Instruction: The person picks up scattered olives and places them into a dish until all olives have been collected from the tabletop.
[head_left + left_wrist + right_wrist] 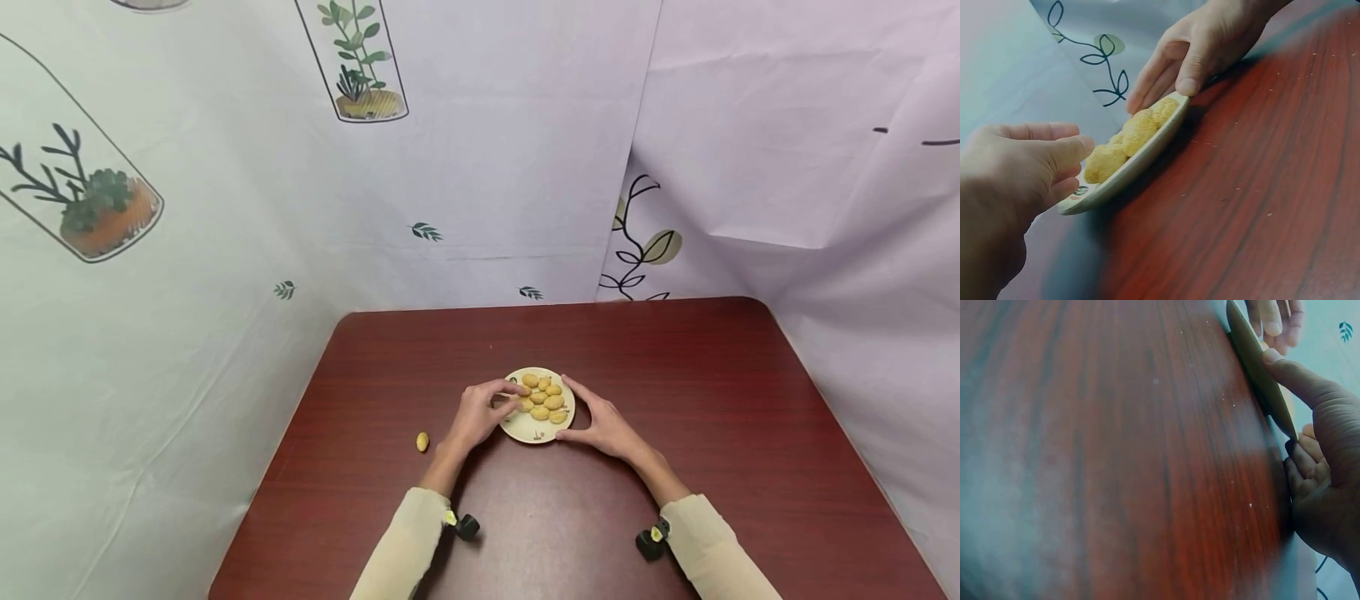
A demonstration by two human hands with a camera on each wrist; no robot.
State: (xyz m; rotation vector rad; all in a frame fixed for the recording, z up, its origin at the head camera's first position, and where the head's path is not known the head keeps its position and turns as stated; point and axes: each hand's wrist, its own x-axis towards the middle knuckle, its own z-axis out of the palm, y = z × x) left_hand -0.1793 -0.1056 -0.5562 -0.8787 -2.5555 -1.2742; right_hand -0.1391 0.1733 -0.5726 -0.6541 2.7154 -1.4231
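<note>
A small round plate (527, 432), pale with printed marks, stands on the table and holds several bumpy yellow oval pieces (1139, 132) that look like fruit. From the right, my right hand (609, 429) grips the plate, thumb at the near rim and fingers spread round to the far side. My left hand (477, 414) hovers over the left part of the plate, thumb and forefinger apart beside the leftmost pieces. In the left wrist view its thumb tip overlaps the nearest piece; its other fingers are partly hidden behind the thumb.
One loose yellow piece (422, 442) lies on the dark red wooden table (675, 358), left of the left forearm. White curtains with plant prints (495, 183) hang behind and beside the table. Each wrist wears a strap with a small black camera (467, 527).
</note>
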